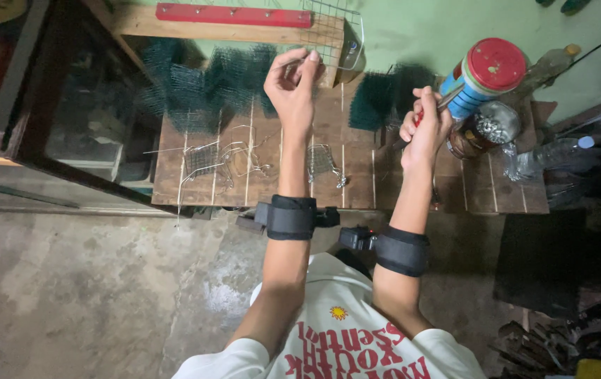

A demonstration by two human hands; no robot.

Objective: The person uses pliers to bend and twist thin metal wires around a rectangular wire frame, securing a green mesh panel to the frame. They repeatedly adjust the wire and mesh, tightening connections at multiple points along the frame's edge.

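Note:
My left hand (292, 78) is raised over the wooden bench (356, 189), its fingertips pinched on a thin bent metal wire (293, 59). My right hand (423, 125) is closed around a red-handled tool (418, 121) whose tip points up and right toward a can. Both wrists wear black straps with small devices. Small wire-mesh baskets (206, 160) and another wire piece (323, 163) lie on the bench below my hands.
Green wire mesh (202, 84) is piled at the bench's back. A blue can with a red lid (486, 74), a jar of metal bits (491, 126) and a plastic bottle (549, 153) stand at right. A glass cabinet (69, 119) is at left, tools at bottom right.

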